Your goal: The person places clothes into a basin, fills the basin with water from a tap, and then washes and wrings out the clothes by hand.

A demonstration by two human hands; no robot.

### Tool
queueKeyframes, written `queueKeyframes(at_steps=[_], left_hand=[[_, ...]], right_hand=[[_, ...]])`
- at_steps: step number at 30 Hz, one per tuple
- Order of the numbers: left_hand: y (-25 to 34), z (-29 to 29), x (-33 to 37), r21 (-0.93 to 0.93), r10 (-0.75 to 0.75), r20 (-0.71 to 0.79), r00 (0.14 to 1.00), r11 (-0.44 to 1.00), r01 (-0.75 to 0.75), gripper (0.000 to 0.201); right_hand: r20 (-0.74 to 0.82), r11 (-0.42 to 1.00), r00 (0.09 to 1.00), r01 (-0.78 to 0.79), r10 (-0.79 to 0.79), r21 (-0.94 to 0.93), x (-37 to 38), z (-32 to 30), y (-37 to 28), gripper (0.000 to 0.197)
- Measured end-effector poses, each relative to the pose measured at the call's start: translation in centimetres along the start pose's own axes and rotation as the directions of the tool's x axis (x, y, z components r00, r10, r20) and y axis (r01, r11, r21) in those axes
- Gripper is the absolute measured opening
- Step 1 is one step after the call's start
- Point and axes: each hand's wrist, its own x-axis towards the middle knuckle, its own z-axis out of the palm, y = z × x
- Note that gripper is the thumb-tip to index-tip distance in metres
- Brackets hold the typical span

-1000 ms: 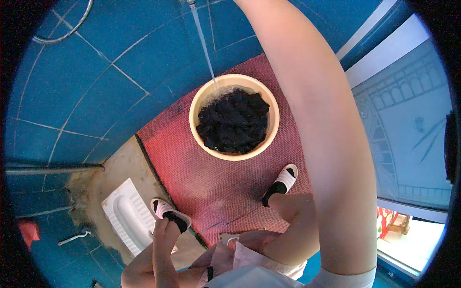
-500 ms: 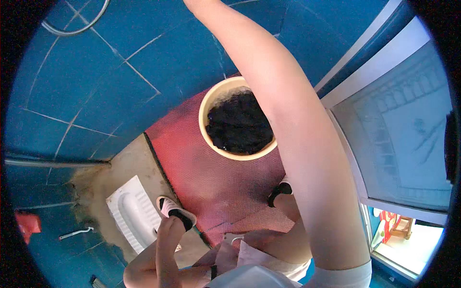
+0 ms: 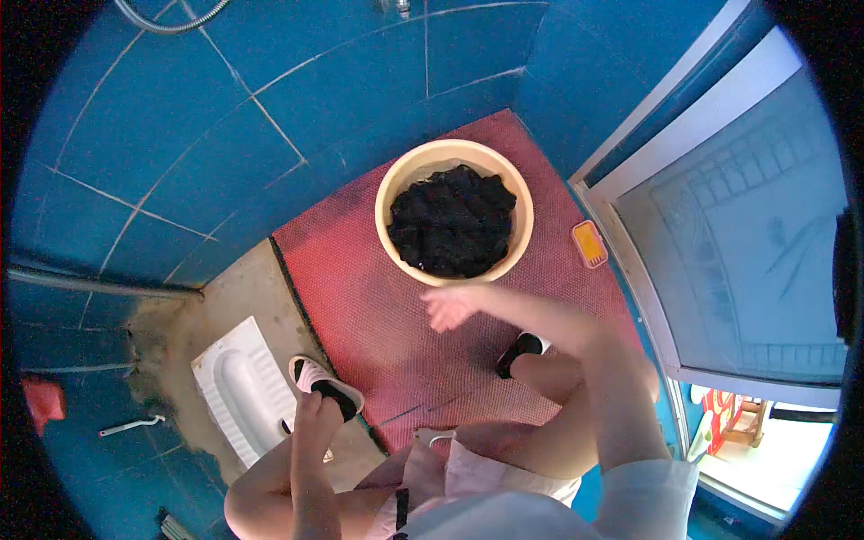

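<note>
A cream plastic tub (image 3: 525,220) stands on the red mat and holds a heap of black cloth (image 3: 453,222), with some water or suds at its far side. My right hand (image 3: 450,307) hangs in front of the tub's near rim, empty, its fingers loosely bent and apart. My left hand (image 3: 311,407) is down by my left ankle, beside the striped slipper (image 3: 328,387). Its fingers are too small and hidden to make out.
The red textured mat (image 3: 378,360) covers the floor. A squat toilet (image 3: 245,387) lies to the left. Right of the tub sits a pink soap dish with a yellow bar (image 3: 589,244). A metal-framed door (image 3: 738,234) stands at the right, and blue tiled walls (image 3: 297,90) rise ahead.
My right arm has come down from high on the far wall to just in front of the tub. The whole tub, the soap dish and a tap now show. My left hand stays at the ankle.
</note>
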Motion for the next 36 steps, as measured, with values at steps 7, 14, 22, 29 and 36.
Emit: queueKeyframes(at_steps=[7, 14, 22, 29, 36], left_hand=[[-5.5, 2.9, 8.8, 0.676, 0.211, -0.125, 0.969, 0.733, -0.073, 0.030], [-12.0, 0.4, 11.0, 0.998, 0.655, 0.047, 0.754, -0.002, -0.061, 0.052], [-7.1, 10.7, 8.1, 0.899, 0.617, 0.144, 0.774, 0.246, -0.363, 0.036], [-6.9, 16.2, 19.5, 0.007, 0.607, 0.097, 0.789, 0.792, -0.610, 0.025], [-6.6, 17.2, 20.6, 0.011, 0.311, -0.112, 0.944, 0.950, -0.312, 0.024]], right_hand=[[-0.633, 0.169, 0.739, 0.671, -0.230, 0.722, 4.2, -2.0, 4.6, 0.061], [-0.925, -0.078, 0.368, 0.924, -0.093, 0.375, 7.2, 0.7, 3.4, 0.026], [-0.948, 0.308, 0.251, 0.933, -0.195, 0.184, 5.0, 0.0, 8.7, 0.027], [-0.934, 0.601, 0.348, 0.764, -0.081, 0.232, 3.6, 1.9, 13.2, 0.051], [-0.901, 0.811, 0.399, 0.576, -0.171, 0.102, 4.7, 2.4, 18.4, 0.057]])
